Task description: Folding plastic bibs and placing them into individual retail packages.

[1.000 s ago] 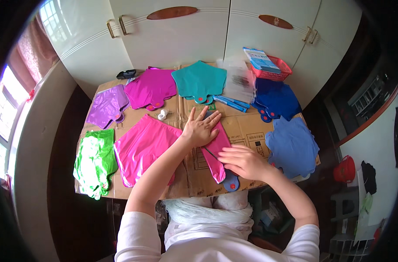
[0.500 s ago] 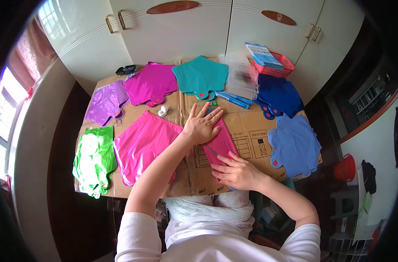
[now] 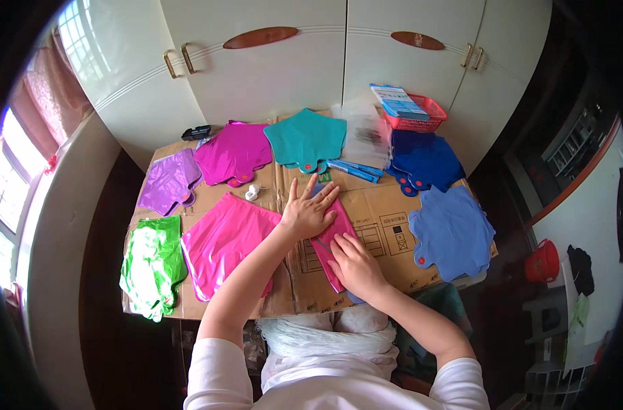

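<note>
A pink foil balloon [image 3: 341, 217], folded into a long narrow strip, lies slantwise on the cardboard in front of me. My left hand [image 3: 307, 212] presses flat on its upper left part, fingers spread and pointing away. Lower down, my right hand [image 3: 356, 265] rests on the strip, its fingers stretched out flat across the near part. Some bluish material shows at the far end and under the near end. Left of my forearm a flat pile of pink foil balloons [image 3: 222, 239] is spread out, partly covered by the arm.
Around the cardboard [image 3: 386, 263] lie green [image 3: 151, 263], lilac [image 3: 166, 181], magenta [image 3: 235, 152], teal [image 3: 306, 139], dark blue [image 3: 427, 160] and light blue balloons [image 3: 452, 232]. White ribbon rolls [image 3: 252, 192], blue packets [image 3: 356, 170] and a red basket [image 3: 427, 116] stand farther back, before white cabinets.
My right hand has slid up along the pink strip, nearer my left hand. My left hand stays pressed on it. The whole view has shifted slightly.
</note>
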A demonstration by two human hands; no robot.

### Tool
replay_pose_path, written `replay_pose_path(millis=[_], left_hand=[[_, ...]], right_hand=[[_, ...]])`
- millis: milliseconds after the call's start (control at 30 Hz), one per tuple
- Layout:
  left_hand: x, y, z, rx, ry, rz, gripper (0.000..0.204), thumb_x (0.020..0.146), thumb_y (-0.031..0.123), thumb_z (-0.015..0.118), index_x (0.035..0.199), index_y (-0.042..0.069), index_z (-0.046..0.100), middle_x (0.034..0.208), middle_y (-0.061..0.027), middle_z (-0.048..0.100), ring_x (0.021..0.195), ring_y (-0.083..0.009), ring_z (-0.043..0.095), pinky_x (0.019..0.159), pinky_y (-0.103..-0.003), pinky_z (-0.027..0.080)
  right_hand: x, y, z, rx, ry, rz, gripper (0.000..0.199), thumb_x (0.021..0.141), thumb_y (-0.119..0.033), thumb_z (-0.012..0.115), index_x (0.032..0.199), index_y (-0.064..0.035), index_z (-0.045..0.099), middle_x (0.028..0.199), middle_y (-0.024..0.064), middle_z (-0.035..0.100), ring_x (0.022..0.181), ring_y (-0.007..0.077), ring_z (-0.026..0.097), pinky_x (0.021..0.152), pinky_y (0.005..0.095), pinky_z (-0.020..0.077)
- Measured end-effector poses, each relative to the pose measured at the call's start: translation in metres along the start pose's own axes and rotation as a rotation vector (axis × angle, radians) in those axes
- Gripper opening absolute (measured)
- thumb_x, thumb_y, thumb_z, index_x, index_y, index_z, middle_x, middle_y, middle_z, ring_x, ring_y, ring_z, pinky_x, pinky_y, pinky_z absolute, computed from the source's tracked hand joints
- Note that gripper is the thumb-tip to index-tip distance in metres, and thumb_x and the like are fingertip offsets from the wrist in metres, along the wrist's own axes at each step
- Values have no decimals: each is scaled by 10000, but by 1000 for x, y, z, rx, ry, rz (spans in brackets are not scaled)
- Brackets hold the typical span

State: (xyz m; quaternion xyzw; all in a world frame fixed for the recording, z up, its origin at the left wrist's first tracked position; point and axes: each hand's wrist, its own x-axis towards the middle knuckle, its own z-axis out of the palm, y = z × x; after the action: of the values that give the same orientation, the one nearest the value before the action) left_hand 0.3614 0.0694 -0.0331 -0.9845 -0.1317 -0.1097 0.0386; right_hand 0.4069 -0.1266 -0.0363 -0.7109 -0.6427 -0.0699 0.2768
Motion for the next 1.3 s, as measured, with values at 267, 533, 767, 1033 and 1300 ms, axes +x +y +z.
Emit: replay_pose_path(millis=[267,533,767,1033,1300], left_hand=[[-9,-1,-1,-1,63,-114,672,847,538,477,1404,184,348,1487,-67,267,1393,-335,147,1038,-629,173],[-13,0,-12,-87,177,-246,702,802,398,597,1383,100,341,1388,-179,353,1304,-374,288,1014,-564,262],[-48,1,-23,-882,137,-561,753,759,208,690,1322,-71,274,1136,-245,499,1053,-350,530,855,-413,466],[-43,15,-45,-1053,-364,-671,384,741,163,727,1020,-56,580,741,-114,654,717,-196,649,639,-305,523],[-52,17,-38,-500,-135,-426,391,661,298,750,825,-27,609,736,-201,632,756,-337,631,681,-417,503]], right_hand=[[-5,15,-3,-39,-159,-184,421,827,-105,531,1184,115,498,1278,254,464,1240,356,399,1054,388,327],[-6,12,-7,-53,-146,-228,441,785,-54,473,1194,111,491,1295,252,441,1244,368,385,1066,398,311],[-8,12,-3,24,-87,-155,402,775,-46,486,1153,87,509,1201,221,460,1178,356,425,1015,408,368],[-8,11,-5,13,-73,-159,381,784,-62,481,1137,73,524,1144,198,481,1125,332,453,981,399,391],[-3,15,-5,51,-167,-139,422,795,-68,507,1199,52,491,1202,199,442,1180,339,421,1003,401,375]])
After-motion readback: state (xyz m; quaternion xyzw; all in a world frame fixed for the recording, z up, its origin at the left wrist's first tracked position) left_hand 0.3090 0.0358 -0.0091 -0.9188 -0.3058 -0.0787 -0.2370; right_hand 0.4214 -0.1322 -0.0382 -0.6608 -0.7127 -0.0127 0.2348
